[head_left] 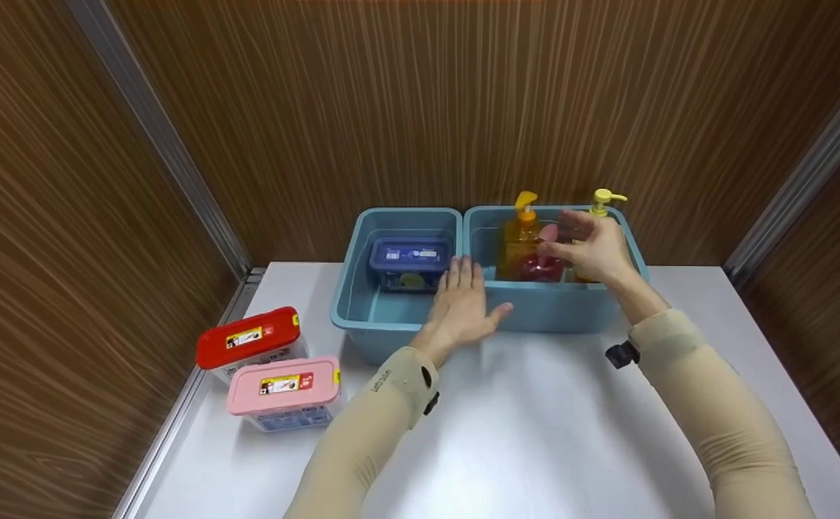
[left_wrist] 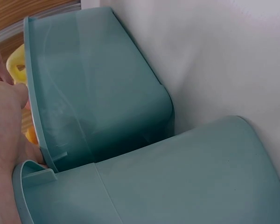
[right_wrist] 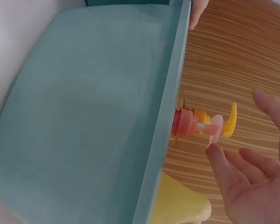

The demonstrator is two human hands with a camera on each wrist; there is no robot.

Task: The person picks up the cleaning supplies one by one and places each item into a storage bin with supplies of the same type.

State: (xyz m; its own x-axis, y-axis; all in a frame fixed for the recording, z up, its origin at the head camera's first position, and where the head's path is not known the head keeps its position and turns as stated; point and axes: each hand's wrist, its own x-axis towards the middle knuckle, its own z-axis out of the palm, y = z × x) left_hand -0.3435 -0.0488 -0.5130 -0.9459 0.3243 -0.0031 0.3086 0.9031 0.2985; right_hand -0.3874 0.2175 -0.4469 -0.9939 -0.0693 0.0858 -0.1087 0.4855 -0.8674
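Observation:
My left hand [head_left: 461, 306] lies with straight fingers over the front rims where the left blue bin [head_left: 347, 288] meets the right blue bin [head_left: 556, 306]. Above the right bin, my right hand [head_left: 600, 249] hovers with its fingers spread around the pink pump head [head_left: 548, 234] of a red pump bottle. In the right wrist view, one fingertip is right at the pink pump head [right_wrist: 216, 128]. Beside it in that bin stand an orange pump bottle [head_left: 513, 249] and a bottle with a yellow pump [head_left: 602, 198], partly hidden by my right hand.
A box with a dark blue lid [head_left: 411, 254] sits inside the left bin. To the left on the white table [head_left: 520, 432] stand a red-lidded box [head_left: 250, 335] and a pink-lidded box [head_left: 286, 386]. Wood-grain panels [head_left: 420, 101] enclose the back and sides.

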